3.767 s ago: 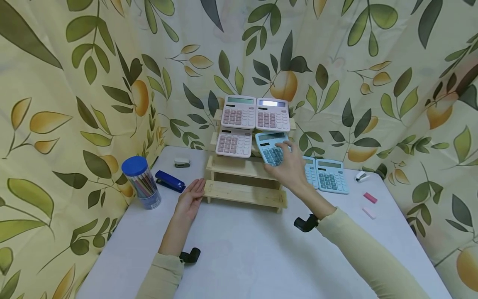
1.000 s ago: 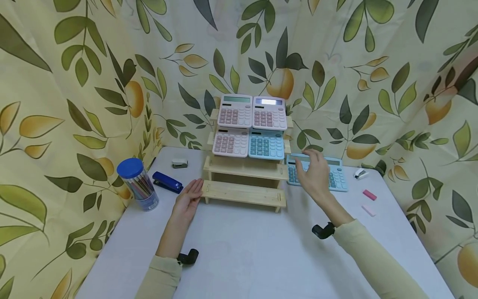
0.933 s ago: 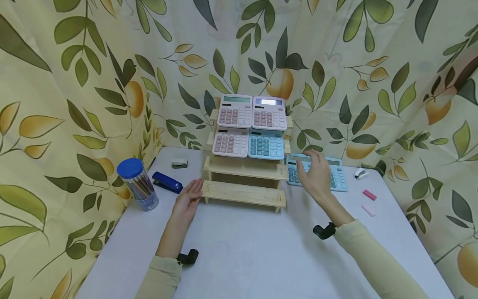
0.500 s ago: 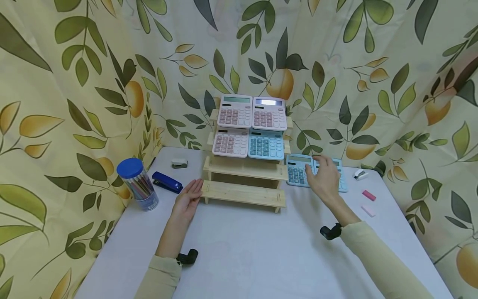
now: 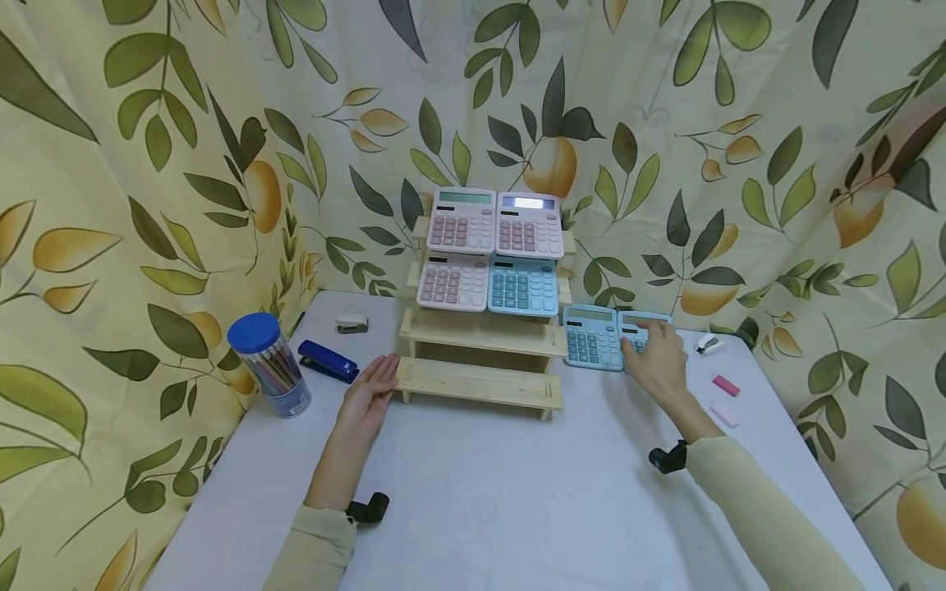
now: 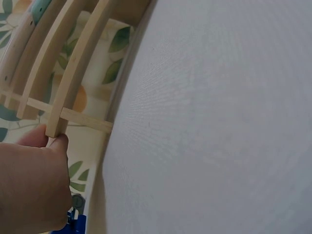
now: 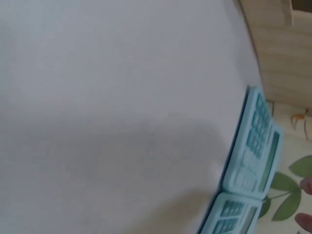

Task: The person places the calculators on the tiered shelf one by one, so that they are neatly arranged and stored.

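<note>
My left hand (image 5: 369,392) is at the left end of a stepped wooden shelf rack (image 5: 480,382). In the left wrist view its thumb and a finger pinch the end of the lowest plank (image 6: 78,78). My right hand (image 5: 658,361) is over the right one of two blue calculators, hiding much of its keypad, with thumb and fingers apart. The left one of the pair (image 5: 594,338) lies beside it. Only fingertips (image 7: 306,185) show at the right wrist view's edge, past the calculators. Another blue calculator (image 5: 523,287) sits on the rack's second tier, beside a pink calculator (image 5: 452,283).
Two pink calculators fill the top tier, left (image 5: 461,220) and right (image 5: 529,226). On the left stand a blue-lidded pencil jar (image 5: 269,365), a blue stapler (image 5: 328,361) and a small white stapler (image 5: 352,324). Pink erasers (image 5: 726,386) lie at right. A patterned curtain surrounds the table.
A blue calculator, in my right hand in the oldest frame, now lies on the second tier. My right hand has let go and moved right and down to the blue pair. My left hand stays put.
</note>
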{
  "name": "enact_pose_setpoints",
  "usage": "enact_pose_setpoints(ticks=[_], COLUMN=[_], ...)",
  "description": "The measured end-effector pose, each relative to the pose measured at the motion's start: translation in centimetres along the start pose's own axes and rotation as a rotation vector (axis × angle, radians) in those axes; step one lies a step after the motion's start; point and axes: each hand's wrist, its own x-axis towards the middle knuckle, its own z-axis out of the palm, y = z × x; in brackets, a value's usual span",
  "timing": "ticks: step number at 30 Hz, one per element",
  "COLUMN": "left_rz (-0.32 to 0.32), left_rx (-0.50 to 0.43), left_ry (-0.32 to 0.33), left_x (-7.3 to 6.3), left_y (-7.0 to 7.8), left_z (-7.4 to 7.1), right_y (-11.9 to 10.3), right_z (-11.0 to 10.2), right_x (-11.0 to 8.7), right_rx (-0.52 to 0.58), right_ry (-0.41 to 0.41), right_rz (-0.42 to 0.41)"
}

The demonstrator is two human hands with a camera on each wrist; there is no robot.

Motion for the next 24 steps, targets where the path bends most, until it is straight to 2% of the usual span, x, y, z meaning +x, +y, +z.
enact_pose_setpoints(ticks=[13, 19, 24], left_rz=[-0.005, -0.005, -0.005], left_rx=[-0.025, -0.013, -0.020], left_ry=[0.011, 0.007, 0.005], left_x=[0.0, 0.0, 0.0], left_y=[0.1, 0.1, 0.1], left_z=[0.1, -0.1, 0.0], right_y=[3.8, 4.5, 4.9], right_z=[0.2, 0.3, 0.5], right_x=[0.8, 0.9, 0.8], right_rx=[-0.057, -0.055, -0.061], right_ry=[-0.183, -0.233, -0.260], right_rz=[0.133, 0.174, 0.176])
